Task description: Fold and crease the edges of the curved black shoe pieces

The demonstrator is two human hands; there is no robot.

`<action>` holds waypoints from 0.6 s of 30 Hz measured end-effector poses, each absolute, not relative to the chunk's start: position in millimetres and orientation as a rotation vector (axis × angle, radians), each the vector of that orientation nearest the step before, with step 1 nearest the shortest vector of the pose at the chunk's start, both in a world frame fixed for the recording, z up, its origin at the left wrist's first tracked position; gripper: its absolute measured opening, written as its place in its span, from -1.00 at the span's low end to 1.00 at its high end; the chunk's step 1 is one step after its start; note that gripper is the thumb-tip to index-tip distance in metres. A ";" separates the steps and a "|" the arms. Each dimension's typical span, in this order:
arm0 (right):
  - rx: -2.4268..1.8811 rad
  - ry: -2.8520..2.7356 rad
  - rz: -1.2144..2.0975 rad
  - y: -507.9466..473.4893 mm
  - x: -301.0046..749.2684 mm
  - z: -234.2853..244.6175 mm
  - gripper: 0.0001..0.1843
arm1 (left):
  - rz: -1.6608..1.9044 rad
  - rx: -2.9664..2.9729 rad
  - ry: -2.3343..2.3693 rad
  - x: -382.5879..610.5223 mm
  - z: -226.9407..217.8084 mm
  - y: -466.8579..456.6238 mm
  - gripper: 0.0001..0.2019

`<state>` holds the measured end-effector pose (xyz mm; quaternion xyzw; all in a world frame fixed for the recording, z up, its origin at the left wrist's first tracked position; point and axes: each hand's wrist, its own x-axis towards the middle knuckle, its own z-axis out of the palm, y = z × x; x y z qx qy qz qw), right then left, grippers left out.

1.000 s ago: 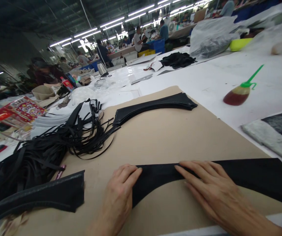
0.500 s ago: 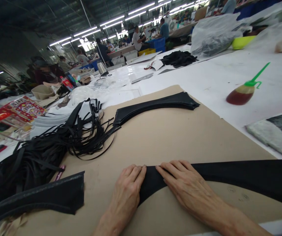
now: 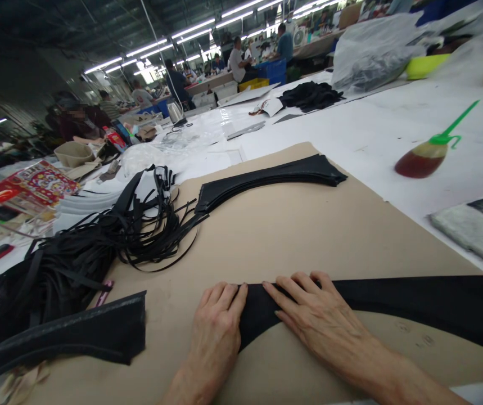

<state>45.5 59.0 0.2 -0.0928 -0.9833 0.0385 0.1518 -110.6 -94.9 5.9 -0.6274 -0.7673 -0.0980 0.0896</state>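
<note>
Fluorescent tubes light a busy workshop, and a broad white worktop (image 3: 334, 138) runs across it, partly covered by a tan sheet (image 3: 292, 242). On the sheet's near side, to the right, lies a long black strip of thin material with a curved near edge (image 3: 427, 306). Both hands rest on its left end: the right hand (image 3: 308, 309) is palm down with fingers loosely spread; the left hand (image 3: 220, 320) has its fingers bunched at the far edge, and whether they pinch it cannot be told.

Uneven pressure could skew or crease the strip between the hands, and its unheld right end could swing out of line. To the left, the tangled heap of narrow black ribbons (image 3: 98, 242) could snag or mix with the neat stack of black curved pieces (image 3: 266, 179) beyond. On the far right, the green-nozzled bottle of dark red liquid (image 3: 422, 158) could leak if knocked.
</note>
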 end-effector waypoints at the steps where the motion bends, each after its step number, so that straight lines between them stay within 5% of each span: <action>1: -0.266 -2.826 0.112 59.1 45.7 0.1 -0.59 | -0.289 -1.825 -2.282 -113.2 5.7 -98.4 -0.60; 18: -0.251 -2.805 0.086 59.0 46.6 -2.6 -0.57 | -0.193 -1.720 -2.234 -108.7 -0.3 -116.0 -0.54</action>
